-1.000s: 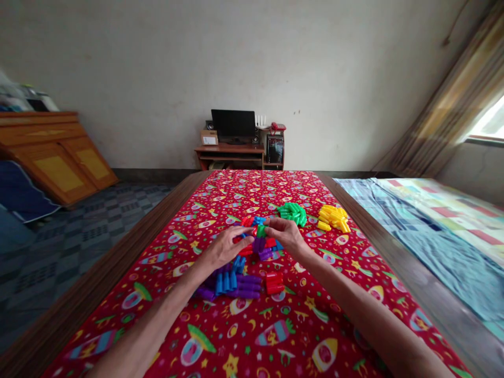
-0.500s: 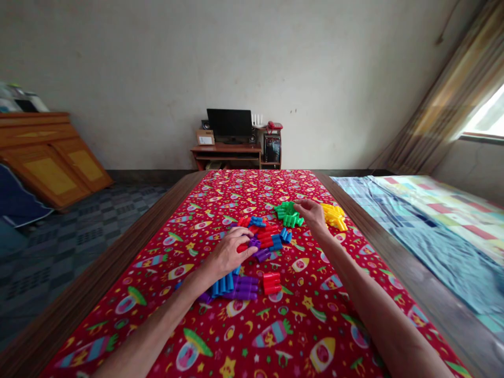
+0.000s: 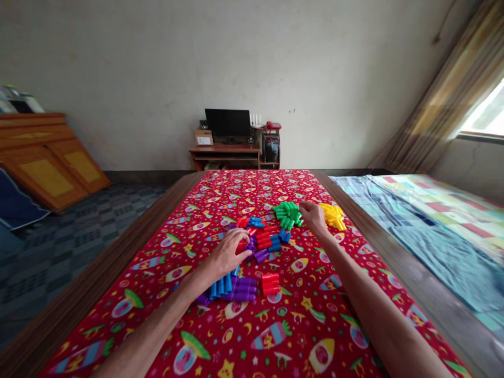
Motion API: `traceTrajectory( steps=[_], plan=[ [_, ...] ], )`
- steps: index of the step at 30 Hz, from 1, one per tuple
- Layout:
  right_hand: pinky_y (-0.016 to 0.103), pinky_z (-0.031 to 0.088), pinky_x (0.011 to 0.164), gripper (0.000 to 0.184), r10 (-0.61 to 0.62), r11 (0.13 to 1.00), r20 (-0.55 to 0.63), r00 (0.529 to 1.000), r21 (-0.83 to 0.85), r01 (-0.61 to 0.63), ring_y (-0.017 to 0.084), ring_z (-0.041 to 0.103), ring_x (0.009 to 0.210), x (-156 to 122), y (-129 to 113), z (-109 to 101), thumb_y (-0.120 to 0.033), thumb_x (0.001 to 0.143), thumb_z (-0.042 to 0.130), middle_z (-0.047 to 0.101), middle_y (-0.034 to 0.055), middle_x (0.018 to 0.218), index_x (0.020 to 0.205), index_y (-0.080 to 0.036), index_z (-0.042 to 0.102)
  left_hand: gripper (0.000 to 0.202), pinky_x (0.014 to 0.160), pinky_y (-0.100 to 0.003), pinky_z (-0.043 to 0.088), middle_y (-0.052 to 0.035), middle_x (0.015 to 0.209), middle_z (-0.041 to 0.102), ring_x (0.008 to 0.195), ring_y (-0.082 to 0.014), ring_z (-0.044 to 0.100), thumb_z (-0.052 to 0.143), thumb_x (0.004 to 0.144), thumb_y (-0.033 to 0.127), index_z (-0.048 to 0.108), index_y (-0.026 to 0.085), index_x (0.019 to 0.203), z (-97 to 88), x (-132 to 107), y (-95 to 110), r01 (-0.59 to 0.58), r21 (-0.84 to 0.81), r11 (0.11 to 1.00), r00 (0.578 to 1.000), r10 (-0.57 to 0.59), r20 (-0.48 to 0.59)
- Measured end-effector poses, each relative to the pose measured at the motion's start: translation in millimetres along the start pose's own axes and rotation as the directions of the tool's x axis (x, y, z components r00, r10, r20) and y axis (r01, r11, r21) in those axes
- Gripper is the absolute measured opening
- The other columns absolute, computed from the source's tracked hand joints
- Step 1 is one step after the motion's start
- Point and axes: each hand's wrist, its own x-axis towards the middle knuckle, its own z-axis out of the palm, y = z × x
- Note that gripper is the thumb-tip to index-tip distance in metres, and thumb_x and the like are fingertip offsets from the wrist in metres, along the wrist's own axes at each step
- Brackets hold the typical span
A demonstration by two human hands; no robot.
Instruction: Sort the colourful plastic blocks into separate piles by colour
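My left hand [image 3: 226, 255] lies curled over the middle pile of interlocking plastic tube blocks [image 3: 265, 240], with its fingertips at a red and a purple piece. Whether it grips one is hidden. My right hand [image 3: 313, 216] is at the far side, between a green block cluster [image 3: 287, 214] and a yellow block cluster [image 3: 334, 216], its fingers touching or nearly touching the green. Nearer me, a joined blue and purple block group [image 3: 230, 289] sits just below my left hand. A small red block stack [image 3: 270, 283] lies beside it. All of them rest on a red rocket-print cloth [image 3: 299, 310].
The cloth covers a long wooden table with a dark edge [image 3: 98, 270]. A quilted bed [image 3: 444, 236] lies to the right, and a tiled floor to the left. A wooden cabinet panel [image 3: 47, 163] leans at the left; a computer desk [image 3: 224, 149] stands by the far wall.
My right hand has moved away from the central pile to between the green and yellow clusters. My left hand has stayed over the pile, and the view has shifted slightly.
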Motion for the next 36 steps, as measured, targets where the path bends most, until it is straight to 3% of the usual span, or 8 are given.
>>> traceTrajectory(
  steps=[7,12,18,22,25,28,31,36],
  plan=[
    [0.034,0.052,0.079,0.027,-0.201,0.978,0.158,0.967,-0.018,0.207,0.021,0.069,0.079,-24.4,-29.5,14.5,-0.023,0.085,0.05,0.076,0.0059,0.085,0.095,-0.018,0.075,0.032,0.108,-0.045,0.039,-0.0109,0.126,0.06,0.124,-0.0279,0.051,0.055,0.086,0.037,0.059,0.023,0.114,-0.1,1.1,-6.9,0.032,0.025,0.999,0.996,-0.029,-0.085],
    [0.044,0.041,0.105,0.038,-0.522,0.838,0.362,0.773,0.047,0.544,0.024,0.055,0.122,-49.6,-33.3,43.8,-0.037,0.096,0.046,0.062,0.0141,0.129,0.125,-0.018,0.062,0.051,0.117,-0.047,0.026,-0.0116,0.147,0.046,0.139,-0.0278,0.037,0.046,0.09,0.047,0.051,0.022,0.133,-1.1,-1.9,-30.9,0.124,0.02,0.992,0.985,-0.121,-0.125],
    [0.046,0.036,0.109,0.049,-0.504,0.818,0.552,0.664,0.059,0.572,0.024,0.045,0.133,-72.0,-35.9,57.1,-0.042,0.101,0.031,0.053,0.017,0.14,0.139,-0.016,0.049,0.07,0.118,-0.045,0.023,-0.0148,0.149,0.045,0.141,-0.0298,0.034,0.039,0.087,0.063,0.05,0.016,0.138,-5.2,-4.8,-66.8,0.316,-0.159,0.935,0.942,-0.33,-0.069],
    [0.038,0.043,0.102,0.046,-0.582,0.796,0.568,0.582,0.25,0.551,0.023,0.055,0.122,-86.1,-54.6,50.7,-0.044,0.101,0.03,0.063,0.0125,0.126,0.124,-0.018,0.062,0.073,0.118,-0.041,0.025,-0.0113,0.15,0.044,0.141,-0.0263,0.036,0.037,0.087,0.067,0.049,0.018,0.14,-7.9,-5.4,-79.2,0.35,-0.265,0.898,0.926,-0.375,-0.047],
    [0.035,0.048,0.091,0.048,-0.501,0.864,0.533,0.682,0.266,0.427,0.022,0.064,0.105,-84.2,-62.0,51.8,-0.043,0.102,0.028,0.069,0.0098,0.112,0.119,-0.019,0.065,0.071,0.117,-0.042,0.027,-0.0108,0.147,0.048,0.139,-0.0268,0.039,0.037,0.086,0.067,0.054,0.018,0.135,-7.8,0.0,-77.8,0.346,-0.29,0.892,0.926,-0.375,-0.05],
    [0.041,0.043,0.101,0.047,-0.408,0.912,0.461,0.788,0.179,0.368,0.025,0.053,0.124,-77.2,-58.0,62.4,-0.042,0.101,0.031,0.06,0.014,0.131,0.134,-0.018,0.055,0.064,0.115,-0.043,0.03,-0.0116,0.139,0.056,0.137,-0.0284,0.043,0.042,0.085,0.065,0.063,0.019,0.124,-3.7,13.0,-69.3,0.306,-0.289,0.907,0.944,-0.328,-0.031],
    [0.045,0.034,0.11,0.053,-0.398,0.913,0.545,0.738,0.157,0.376,0.026,0.036,0.14,-77.5,-51.5,72.3,-0.046,0.099,0.032,0.047,0.0166,0.145,0.141,-0.016,0.047,0.056,0.113,-0.042,0.035,-0.0095,0.13,0.064,0.13,-0.0276,0.051,0.045,0.084,0.063,0.069,0.021,0.112,2.3,27.2,-58.8,0.26,-0.289,0.921,0.964,-0.263,0.028],
    [0.038,0.045,0.097,0.052,-0.438,0.899,0.553,0.709,0.251,0.359,0.024,0.059,0.116,-88.5,-52.3,65.8,-0.052,0.098,0.031,0.062,0.0124,0.127,0.121,-0.018,0.063,0.047,0.111,-0.042,0.038,-0.007,0.121,0.07,0.12,-0.0276,0.059,0.052,0.08,0.058,0.074,0.023,0.101,0.4,30.3,-44.5,0.206,-0.29,0.935,0.977,-0.177,0.123]
  ],
)
